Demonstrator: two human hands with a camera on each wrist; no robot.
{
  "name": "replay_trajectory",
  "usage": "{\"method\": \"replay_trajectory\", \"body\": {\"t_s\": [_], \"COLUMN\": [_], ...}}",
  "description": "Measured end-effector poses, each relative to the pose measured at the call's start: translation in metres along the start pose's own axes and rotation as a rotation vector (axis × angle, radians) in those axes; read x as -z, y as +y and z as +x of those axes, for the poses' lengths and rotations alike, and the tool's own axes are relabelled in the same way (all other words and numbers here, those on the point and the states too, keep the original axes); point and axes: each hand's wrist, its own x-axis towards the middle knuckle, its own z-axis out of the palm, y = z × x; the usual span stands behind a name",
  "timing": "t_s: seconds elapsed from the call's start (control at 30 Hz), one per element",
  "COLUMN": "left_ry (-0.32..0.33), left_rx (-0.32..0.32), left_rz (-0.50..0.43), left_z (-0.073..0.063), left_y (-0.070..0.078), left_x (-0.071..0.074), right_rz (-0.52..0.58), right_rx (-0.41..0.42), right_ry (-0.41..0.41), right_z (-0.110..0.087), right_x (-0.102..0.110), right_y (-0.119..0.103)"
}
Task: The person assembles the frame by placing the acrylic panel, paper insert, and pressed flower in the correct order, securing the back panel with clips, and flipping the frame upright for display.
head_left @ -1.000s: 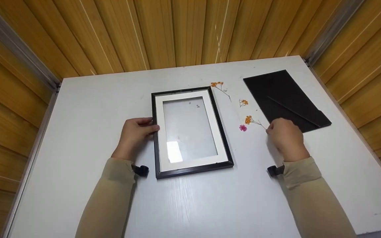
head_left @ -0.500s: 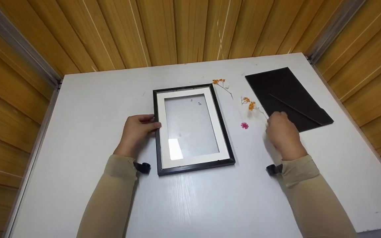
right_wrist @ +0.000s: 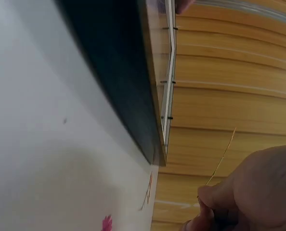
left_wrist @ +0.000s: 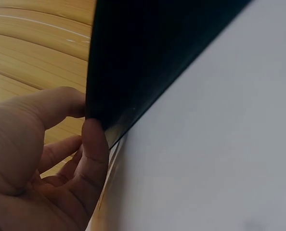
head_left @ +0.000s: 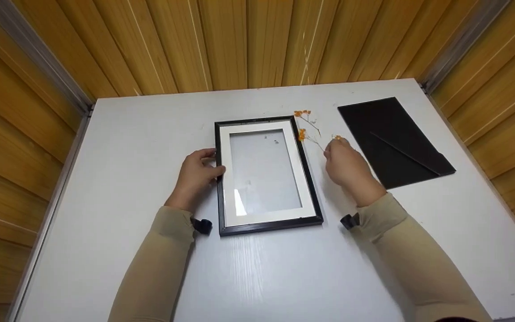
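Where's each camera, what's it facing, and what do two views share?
Head: worn there, facing forward and down at the picture frame; left hand, right hand and sleeves show.
Left wrist: worn there, facing the frame's side; left hand shows.
Right wrist: worn there, facing the opposite side; right hand, pinching a stem, and part of a finger at top show.
Both wrist views share the frame and wall paneling.
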Motion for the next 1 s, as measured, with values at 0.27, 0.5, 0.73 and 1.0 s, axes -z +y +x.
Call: {"method": "replay_trajectory", "body": {"t_s": [0.27,0.5,0.73,1.0], "left_ry": [-0.009,0.012,0.005,0.015], "left_rx": [-0.011,-0.015,-0.001,0.013], "left_rz": [-0.003,-0.031,-0.043,-0.037], "left_z": [-0.001,-0.002,0.000,0.000], "left_y": [-0.004,-0.001,-0.002,-0.001], "left_x": [-0.003,-0.003,-0.006,-0.004], "right_rz": [-0.075,-0.098,-0.192,-0.199], "right_rx": [0.065,0.082,0.097,0.106], "right_ry": [-0.110,-0.132,-0.152,-0.148], "right_z": [0.031,0.058,0.075,0.079], "right_x": [-0.014,-0.027,-0.047,-0.057], "right_y": [-0.055,-0.099,-0.116,-0.123]}}
